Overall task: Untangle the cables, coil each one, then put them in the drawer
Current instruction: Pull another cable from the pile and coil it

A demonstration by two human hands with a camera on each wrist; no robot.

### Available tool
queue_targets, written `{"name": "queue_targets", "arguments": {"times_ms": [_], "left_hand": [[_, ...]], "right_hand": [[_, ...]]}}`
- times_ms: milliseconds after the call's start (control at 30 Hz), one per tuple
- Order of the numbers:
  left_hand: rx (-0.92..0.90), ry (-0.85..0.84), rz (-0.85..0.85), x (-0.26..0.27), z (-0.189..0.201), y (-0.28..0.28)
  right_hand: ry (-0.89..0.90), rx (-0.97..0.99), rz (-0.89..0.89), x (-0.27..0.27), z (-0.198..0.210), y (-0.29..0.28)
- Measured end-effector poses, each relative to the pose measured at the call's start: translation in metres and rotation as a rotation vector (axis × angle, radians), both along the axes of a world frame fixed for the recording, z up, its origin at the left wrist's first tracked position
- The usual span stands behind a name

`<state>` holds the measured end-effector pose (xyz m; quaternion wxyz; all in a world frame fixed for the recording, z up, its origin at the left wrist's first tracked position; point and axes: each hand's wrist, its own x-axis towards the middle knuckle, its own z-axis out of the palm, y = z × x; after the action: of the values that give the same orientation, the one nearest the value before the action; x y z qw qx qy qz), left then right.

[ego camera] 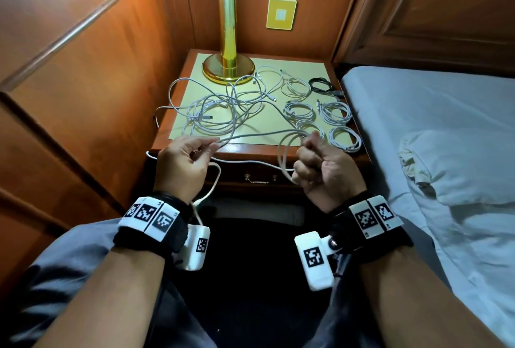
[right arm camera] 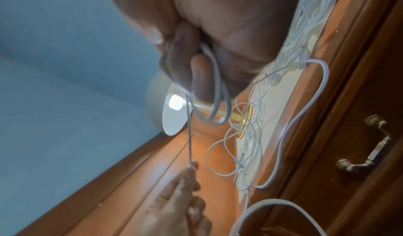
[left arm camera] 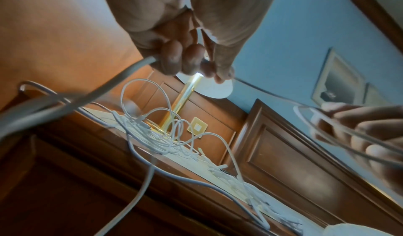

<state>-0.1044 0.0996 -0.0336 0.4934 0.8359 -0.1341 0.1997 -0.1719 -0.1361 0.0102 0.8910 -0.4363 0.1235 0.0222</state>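
On the desk [ego camera: 328, 67]: five white coils [ego camera: 298, 109], one black coil [ego camera: 320, 85], one tangle [ego camera: 217, 108]; your left hand [ego camera: 182, 165] pinches, right hand [ego camera: 323, 169] grips, one white cable [ego camera: 259, 134].

On the nightstand [ego camera: 278, 150], tangled cables [ego camera: 220, 108] lie left of coiled cables [ego camera: 320, 113], lamp [ego camera: 228, 66] behind.

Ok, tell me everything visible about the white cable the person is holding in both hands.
The white cable is thin, round and looks rubbery. The right hand grips several loops of it, already partly coiled. From there it runs taut to the left hand, which pinches it at the fingertips. The rest droops across the closed drawer front. It hangs just in front of the nightstand edge.
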Motion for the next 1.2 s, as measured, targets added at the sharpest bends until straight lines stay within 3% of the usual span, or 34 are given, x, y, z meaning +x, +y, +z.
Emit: {"name": "queue_targets", "arguments": {"times_ms": [100, 200, 267, 333, 400, 467, 600, 700, 767, 933, 1100, 1200], "left_hand": [[0.116, 0.123, 0.022, 0.000, -0.003, 0.002], [0.261, 0.330, -0.115, -0.010, -0.011, -0.012], [0.323, 0.422, -0.296, -0.022, -0.019, -0.028], [0.268, 0.475, -0.485, -0.033, -0.021, -0.039], [0.229, 0.492, -0.617, -0.038, -0.014, -0.043], [0.245, 0.458, -0.670, -0.040, -0.005, -0.042], [0.148, 0.355, -0.673, -0.041, 0.008, -0.033], [0.048, 0.254, -0.552, -0.036, 0.012, -0.027], [-0.013, 0.187, -0.415, -0.029, 0.013, -0.022], [-0.011, 0.194, -0.258, -0.019, 0.010, -0.017], [0.087, 0.284, -0.163, -0.013, 0.002, -0.016], [0.136, 0.390, -0.108, -0.008, -0.010, -0.013]], "right_hand": [[-0.094, 0.066, -0.201, 0.001, 0.001, -0.007], [-0.187, 0.075, -0.319, 0.000, 0.001, -0.007], [-0.272, -0.056, -0.330, -0.002, 0.000, -0.003], [-0.331, -0.396, -0.324, -0.006, -0.001, 0.001], [-0.372, -0.759, -0.281, -0.008, -0.003, 0.005], [-0.389, -0.958, -0.191, -0.009, -0.006, 0.008], [-0.300, -1.174, 0.086, -0.004, -0.017, 0.007], [-0.245, -1.244, 0.192, -0.001, -0.019, 0.008], [-0.203, -1.129, 0.260, 0.000, -0.017, 0.011], [-0.067, -0.565, 0.350, -0.004, -0.006, 0.015], [0.037, -0.080, 0.269, -0.005, 0.003, 0.005], [0.013, 0.138, 0.116, -0.005, 0.007, -0.006]]}}
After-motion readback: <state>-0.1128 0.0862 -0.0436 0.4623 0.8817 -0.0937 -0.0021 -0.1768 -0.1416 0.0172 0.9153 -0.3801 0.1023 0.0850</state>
